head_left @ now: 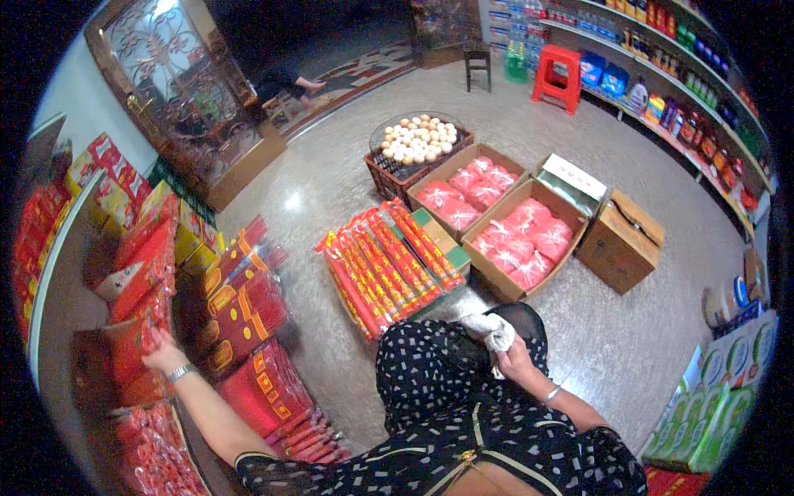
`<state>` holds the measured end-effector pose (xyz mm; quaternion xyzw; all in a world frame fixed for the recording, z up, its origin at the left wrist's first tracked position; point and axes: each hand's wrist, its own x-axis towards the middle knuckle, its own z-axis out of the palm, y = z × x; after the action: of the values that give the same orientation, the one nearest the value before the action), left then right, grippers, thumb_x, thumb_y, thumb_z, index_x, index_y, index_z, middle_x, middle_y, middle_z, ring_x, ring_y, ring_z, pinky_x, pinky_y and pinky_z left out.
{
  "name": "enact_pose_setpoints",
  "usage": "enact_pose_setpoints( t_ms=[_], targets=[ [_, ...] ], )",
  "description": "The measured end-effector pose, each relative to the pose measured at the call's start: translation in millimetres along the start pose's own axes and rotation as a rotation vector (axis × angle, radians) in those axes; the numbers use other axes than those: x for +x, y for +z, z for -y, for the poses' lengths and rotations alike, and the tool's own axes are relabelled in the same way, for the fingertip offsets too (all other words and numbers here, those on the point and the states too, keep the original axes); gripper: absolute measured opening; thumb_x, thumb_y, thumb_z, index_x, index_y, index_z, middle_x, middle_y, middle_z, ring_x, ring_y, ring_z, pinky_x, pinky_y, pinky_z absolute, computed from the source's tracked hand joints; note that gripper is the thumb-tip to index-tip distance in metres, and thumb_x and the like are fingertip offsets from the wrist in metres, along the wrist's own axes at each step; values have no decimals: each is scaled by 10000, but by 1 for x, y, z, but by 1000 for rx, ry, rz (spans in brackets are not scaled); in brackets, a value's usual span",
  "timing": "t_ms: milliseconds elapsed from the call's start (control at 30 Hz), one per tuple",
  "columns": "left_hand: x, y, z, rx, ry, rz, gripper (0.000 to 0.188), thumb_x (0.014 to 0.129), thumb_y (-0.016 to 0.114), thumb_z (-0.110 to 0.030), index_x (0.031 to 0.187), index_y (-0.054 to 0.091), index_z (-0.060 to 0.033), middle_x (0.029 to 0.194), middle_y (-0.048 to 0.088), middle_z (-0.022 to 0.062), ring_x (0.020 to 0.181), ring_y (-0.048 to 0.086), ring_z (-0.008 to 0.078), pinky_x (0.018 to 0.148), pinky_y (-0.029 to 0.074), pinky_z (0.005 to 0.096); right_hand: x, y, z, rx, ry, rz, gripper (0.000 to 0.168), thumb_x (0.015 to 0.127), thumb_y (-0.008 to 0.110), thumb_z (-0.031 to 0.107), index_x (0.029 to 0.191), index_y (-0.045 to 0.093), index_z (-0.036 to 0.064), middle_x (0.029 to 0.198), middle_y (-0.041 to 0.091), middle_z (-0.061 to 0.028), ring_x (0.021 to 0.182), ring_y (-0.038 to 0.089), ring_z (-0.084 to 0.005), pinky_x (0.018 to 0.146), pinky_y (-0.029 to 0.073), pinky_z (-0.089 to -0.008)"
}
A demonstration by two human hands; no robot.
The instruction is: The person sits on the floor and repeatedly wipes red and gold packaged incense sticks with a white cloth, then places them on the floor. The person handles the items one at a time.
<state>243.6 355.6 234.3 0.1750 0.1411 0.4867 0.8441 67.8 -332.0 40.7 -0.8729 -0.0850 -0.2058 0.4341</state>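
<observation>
My left hand (162, 352), with a metal watch band at the wrist, reaches out to the left. Its fingers touch a red plastic-wrapped packet (127, 353) in a row of red packets on the low shelf. Whether they grip it is hard to tell. In front of my lap, my right hand (518, 361) holds a bunched whitish cloth (495, 332). Bundles of dark red incense-like sticks (245, 316) stand between the shelf and my knees. Shiny red packs (267, 384) lie nearer to me.
Ahead on the floor are long red-wrapped tubes (384, 266), cartons of pink bagged goods (524, 239), eggs (419, 139) above a brown crate (397, 177), and a closed carton (620, 242). A red plastic stool (556, 77) stands by the stocked shelves. Someone's bare legs (307, 87) show at the doorway.
</observation>
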Motion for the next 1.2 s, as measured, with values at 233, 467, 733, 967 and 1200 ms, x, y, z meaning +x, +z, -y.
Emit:
enact_pose_setpoints(
  t_ms=[233,467,733,967,1200],
  targets=[
    [24,4,-68,-285,-6,193,439,910,357,-362,1176,418,-17,1194,501,268,1085,520,387,950,376,510,10,12,7,146,-4,-11,356,816,479,37,1167,497,-13,1075,542,-202,987,535,-349,885,420,-374],
    [-52,38,-76,-146,-29,149,539,875,493,-279,1247,350,85,1207,429,261,1133,411,384,945,398,519,4,14,-3,109,9,-3,345,788,509,79,1122,506,-7,1011,527,-196,961,523,-371,846,426,-403],
    [-74,4,-75,1040,755,418,596,779,642,-13,1269,326,110,1154,501,209,1009,542,247,934,440,366,5,8,3,163,-14,-14,350,820,502,92,1157,491,-2,1037,537,-189,980,524,-362,861,424,-394],
    [-136,-17,-44,-182,-307,480,526,752,550,1,1247,382,61,1162,492,218,1016,496,345,838,459,462,8,0,14,257,84,-19,337,853,464,103,1172,490,-3,1163,524,-192,1091,506,-341,945,391,-373],
    [-309,-57,38,196,-916,812,625,710,605,-99,1286,371,-45,1149,493,205,935,545,302,768,493,448,8,-24,-3,277,181,-84,340,871,448,135,1171,495,-18,1179,526,-196,1130,496,-328,963,375,-376]
  ],
)
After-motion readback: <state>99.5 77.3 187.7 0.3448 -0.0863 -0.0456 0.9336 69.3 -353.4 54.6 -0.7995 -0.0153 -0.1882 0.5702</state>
